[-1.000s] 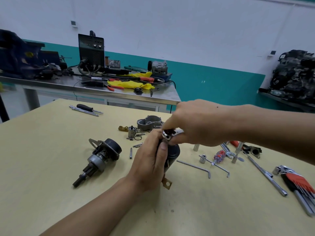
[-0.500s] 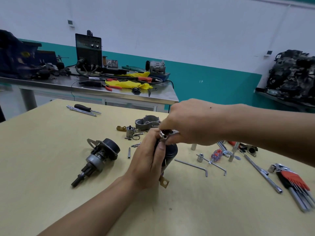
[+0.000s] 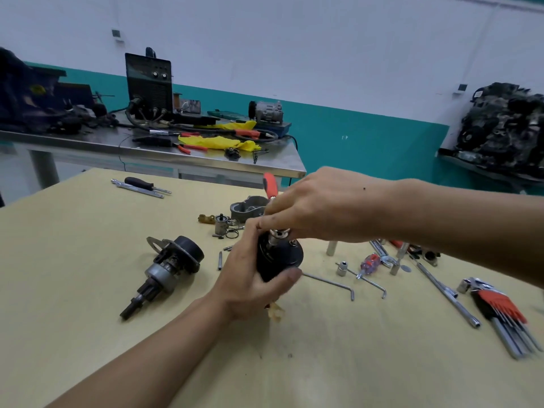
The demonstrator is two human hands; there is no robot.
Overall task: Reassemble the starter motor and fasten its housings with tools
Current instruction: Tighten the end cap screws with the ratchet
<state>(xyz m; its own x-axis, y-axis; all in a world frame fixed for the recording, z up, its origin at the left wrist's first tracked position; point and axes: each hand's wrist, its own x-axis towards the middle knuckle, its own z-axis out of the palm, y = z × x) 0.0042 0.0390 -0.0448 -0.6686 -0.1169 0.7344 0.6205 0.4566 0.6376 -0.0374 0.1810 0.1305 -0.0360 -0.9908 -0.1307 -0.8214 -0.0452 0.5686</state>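
My left hand [image 3: 250, 278] grips a black cylindrical motor housing [image 3: 279, 257] upright just above the table. My right hand [image 3: 318, 207] holds a ratchet with a red handle [image 3: 270, 185]; its silver socket [image 3: 276, 235] sits on the housing's top end. A small bolt head [image 3: 293, 242] shows beside the socket. A brass terminal tab [image 3: 276, 312] hangs below the housing. To the left, the armature with drive gear and end plate [image 3: 166, 270] lies on its side. A grey cast end cover [image 3: 248, 207] lies behind my hands.
On the yellow table [image 3: 88, 319]: small parts and clips [image 3: 223, 226], a pin [image 3: 220, 260], bent rods [image 3: 332, 282], a loose socket [image 3: 341, 267], a small screwdriver [image 3: 369, 263], an extension bar [image 3: 444, 293], a hex key set [image 3: 503, 316], far-left tools [image 3: 141, 185]. A cluttered steel bench [image 3: 164, 151] stands behind.
My right hand has turned, and the ratchet's red handle now sticks up behind my fingers. My left hand has shifted its grip, so more of the black housing shows.
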